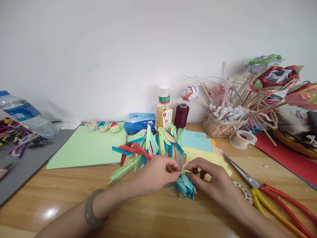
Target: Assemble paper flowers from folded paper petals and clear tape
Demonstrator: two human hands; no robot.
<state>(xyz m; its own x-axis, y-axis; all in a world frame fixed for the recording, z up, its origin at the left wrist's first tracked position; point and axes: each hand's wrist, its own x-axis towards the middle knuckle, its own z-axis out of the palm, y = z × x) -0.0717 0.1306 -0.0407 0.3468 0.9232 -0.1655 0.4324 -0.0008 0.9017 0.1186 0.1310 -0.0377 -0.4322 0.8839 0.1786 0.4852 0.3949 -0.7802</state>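
Note:
A blue and green folded-paper flower (185, 186) rests low on the wooden table (138, 211), between my two hands. My left hand (164, 170) comes in from the left, its thumb and fingers pinched at the flower's upper edge. From the other side, my right hand (210, 175) pinches a pale green paper piece (185, 172) at the top of the same flower. Just beyond my hands lies a pile of folded paper strips (148, 145) in green, blue, red and peach. My fingertips partly hide the upper part of the flower.
Red-handled scissors (252, 181) lie to the right beside a thread spool (242, 138). Green paper sheets (86, 148) carry several small paper flowers. A tissue pack (139, 123), an oil-coloured bottle (164, 109), maroon thread (181, 115) and a basket (218, 129) stand along the wall.

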